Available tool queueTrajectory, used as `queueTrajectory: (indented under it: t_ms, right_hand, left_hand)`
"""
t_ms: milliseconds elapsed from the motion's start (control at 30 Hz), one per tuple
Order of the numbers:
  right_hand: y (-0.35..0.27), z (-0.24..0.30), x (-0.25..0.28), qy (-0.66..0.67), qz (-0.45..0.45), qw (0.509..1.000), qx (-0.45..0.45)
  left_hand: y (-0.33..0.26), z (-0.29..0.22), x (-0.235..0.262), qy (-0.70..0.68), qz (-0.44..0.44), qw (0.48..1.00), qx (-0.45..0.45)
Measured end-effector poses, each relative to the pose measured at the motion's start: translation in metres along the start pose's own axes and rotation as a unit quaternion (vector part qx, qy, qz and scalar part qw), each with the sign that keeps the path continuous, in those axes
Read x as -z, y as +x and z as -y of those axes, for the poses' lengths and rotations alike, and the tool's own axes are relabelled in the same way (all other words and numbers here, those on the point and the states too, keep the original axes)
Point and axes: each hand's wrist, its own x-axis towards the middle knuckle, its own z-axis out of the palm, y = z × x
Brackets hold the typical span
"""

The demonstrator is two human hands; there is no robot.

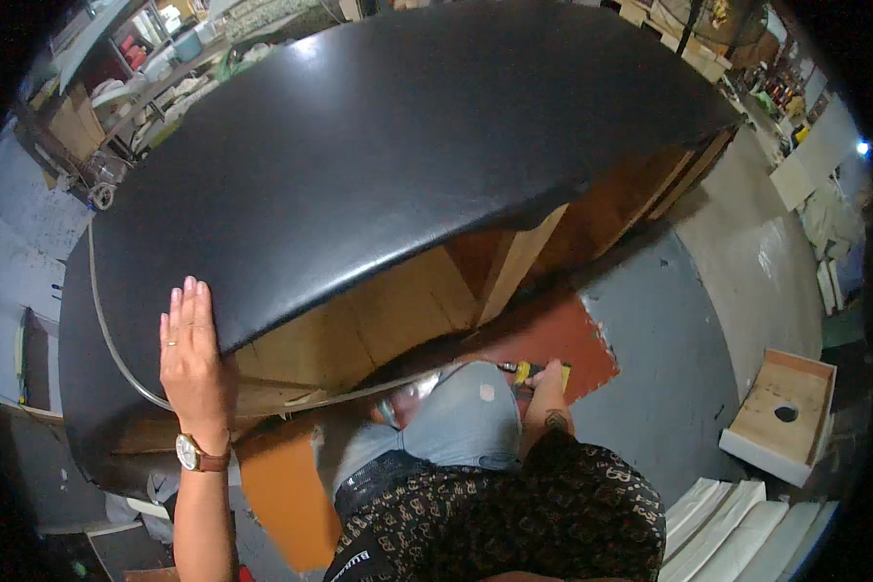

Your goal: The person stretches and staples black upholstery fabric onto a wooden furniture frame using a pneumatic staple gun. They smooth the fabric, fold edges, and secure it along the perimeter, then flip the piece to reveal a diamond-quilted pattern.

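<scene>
A big black cover (388, 165) in front
The left hand (192, 364) lies flat on its near edge; the right hand (550, 380), lower down, curls round a yellow tool (525, 371).

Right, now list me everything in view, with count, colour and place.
Large padded cover: one, black, centre
Wooden frame: one, tan and brown, under the cover's near edge
Hose: one, pale, from far left across toward the tool
Tool: one, yellow and black, right hand
Box with round hole: one, tan and white, right
Long strips: several, white, lower right
Floor: one, grey with red-brown and orange areas, below
Clutter: uncountable, mixed colours, upper corners
Watch: one, brown strap, left wrist
Jeans: one pair, blue, lower centre
Shirt: one, black patterned, bottom
Left hand: one, bare, fingers flat against the cover
Right hand: one, bare, around the tool
</scene>
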Motion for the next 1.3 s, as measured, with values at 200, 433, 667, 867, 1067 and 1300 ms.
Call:
queueTrajectory:
  t_ms: [200, 433, 667, 867, 1067, 1300]
  right_hand:
    - [-0.067, 0.02, -0.045, 0.11, 0.067, 0.991, 0.024]
    - [-0.301, 0.06, -0.025, 0.031, 0.566, 0.816, -0.111]
    - [-0.458, -0.033, -0.093, -0.05, 0.73, 0.604, -0.314]
    - [-0.513, -0.103, -0.132, -0.151, 0.627, 0.624, -0.44]
    - [-0.543, -0.121, -0.148, -0.203, 0.634, 0.643, -0.378]
    - [-0.57, -0.116, -0.147, -0.206, 0.613, 0.685, -0.335]
  left_hand:
    - [0.004, -0.001, -0.005, -0.004, -0.014, 1.0, 0.009]
    - [0.002, -0.001, -0.012, -0.004, -0.018, 1.0, -0.003]
    - [0.001, 0.0, -0.009, -0.01, -0.01, 1.0, 0.011]
    - [0.002, -0.002, -0.006, 0.029, -0.049, 0.998, -0.017]
    - [0.004, -0.004, -0.011, -0.01, -0.062, 0.998, 0.0]
    - [0.003, -0.007, -0.007, -0.008, -0.032, 0.999, 0.013]
